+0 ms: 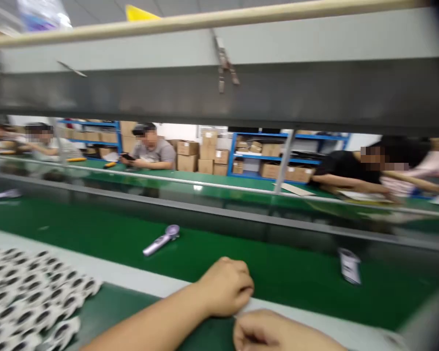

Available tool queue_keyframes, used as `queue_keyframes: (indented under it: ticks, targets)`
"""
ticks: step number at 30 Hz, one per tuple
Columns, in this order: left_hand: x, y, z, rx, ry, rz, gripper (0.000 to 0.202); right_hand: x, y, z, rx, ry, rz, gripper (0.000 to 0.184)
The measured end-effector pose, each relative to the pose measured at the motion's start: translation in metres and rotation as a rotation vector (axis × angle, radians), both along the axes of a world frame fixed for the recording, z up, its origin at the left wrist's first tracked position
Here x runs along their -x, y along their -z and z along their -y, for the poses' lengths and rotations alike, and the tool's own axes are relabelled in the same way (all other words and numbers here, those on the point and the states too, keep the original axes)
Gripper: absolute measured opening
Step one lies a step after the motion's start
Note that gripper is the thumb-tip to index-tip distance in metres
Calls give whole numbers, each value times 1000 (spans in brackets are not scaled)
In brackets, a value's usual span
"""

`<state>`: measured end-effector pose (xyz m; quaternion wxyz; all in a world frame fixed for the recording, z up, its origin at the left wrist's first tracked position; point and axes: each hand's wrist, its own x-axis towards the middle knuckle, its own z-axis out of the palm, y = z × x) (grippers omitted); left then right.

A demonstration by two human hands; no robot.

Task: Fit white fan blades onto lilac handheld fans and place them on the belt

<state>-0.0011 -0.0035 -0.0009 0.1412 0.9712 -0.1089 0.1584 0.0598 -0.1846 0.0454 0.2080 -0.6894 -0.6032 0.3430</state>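
My left hand (227,287) is curled into a loose fist at the near edge of the green conveyor belt (212,253), resting on the pale strip beside it. My right hand (267,334) sits just below and to the right of it, fingers bent inward; whether anything lies inside them is hidden. A small purple handheld device (161,240) lies on the belt, a short way beyond and left of my left hand. A white packet (350,265) lies on the belt to the right.
A heap of several white ring-shaped parts with dark centres (29,297) covers the bench at lower left. A grey shelf beam (219,92) runs overhead. Other people (151,148) sit at the far side; blue racks of cardboard boxes (274,161) stand behind.
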Motion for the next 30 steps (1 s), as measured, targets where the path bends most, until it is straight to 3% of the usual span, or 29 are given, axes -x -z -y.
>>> queue_keyframes:
  ticks: [3, 5, 9, 11, 13, 16, 21, 27, 30]
  targets:
    - [2, -7, 3, 61, 11, -20, 11, -14, 0, -3, 52, 72, -51, 10]
    - [3, -11, 4, 87, 12, -46, 14, -32, -4, 0, 30, 198, 1, 12]
    - [2, -14, 6, 106, 4, -84, 22, -83, -13, 21, 34, 688, 268, 11]
    - [2, -13, 6, 114, 0, -96, 26, -108, -14, 34, 118, 936, 403, 13]
    - [1, -12, 5, 119, -8, -117, 29, -125, -14, 44, 221, 1075, 468, 16]
    - [-1, -6, 0, 117, -44, -187, 33, -138, -9, 52, 289, 1106, 490, 17]
    - [-8, 2, -6, 126, -50, -213, 37, -146, 4, 50, 230, 1084, 493, 20]
    - [-6, -9, 2, 121, -60, -228, 37, -156, 14, 56, 114, 1024, 446, 16]
    - [-5, -13, 4, 254, -41, -201, 33, -158, 16, 56, 67, 1031, 444, 15]
